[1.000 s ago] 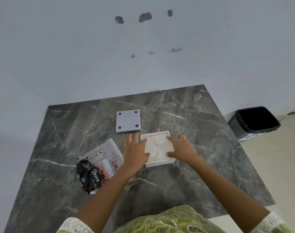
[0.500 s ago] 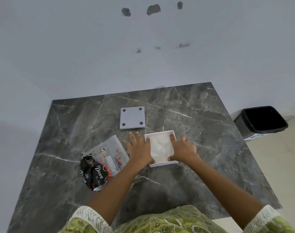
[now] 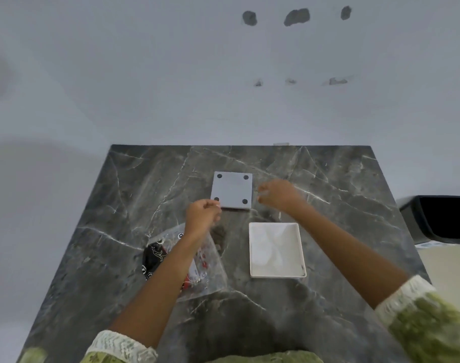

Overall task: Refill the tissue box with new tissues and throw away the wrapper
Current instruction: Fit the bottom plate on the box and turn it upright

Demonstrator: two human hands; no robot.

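Marble table (image 3: pixel 341 184): dark grey, white-veined; bears all the task's things.
Tissue box (image 3: pixel 276 249): white, open side up, filled with white tissues; lies near the table's middle, just right of the wrapper, touched by neither hand.
Base plate (image 3: pixel 232 189): grey square with four dark feet facing up; lies beyond the box, between the two hands.
Left hand (image 3: pixel 203 216): curled at the plate's near-left corner; fingers narrow, contact with the plate not clear.
Right hand (image 3: pixel 278 192): curled just beside the plate's right edge; grip narrow, holding nothing certain.
Step in hand, judged: fetching the plate to close the box.
Done well: pinch opposite edges, lift level, set square over the rim, feet kept outward, tissues tucked clear of the seam.
Wrapper (image 3: pixel 194 260): clear plastic with black and red print, under the left forearm; not yet binned.
Bin (image 3: pixel 443 218): black, on the floor at the right.
Count: one box, one plate, one wrapper, one bin, two hands.
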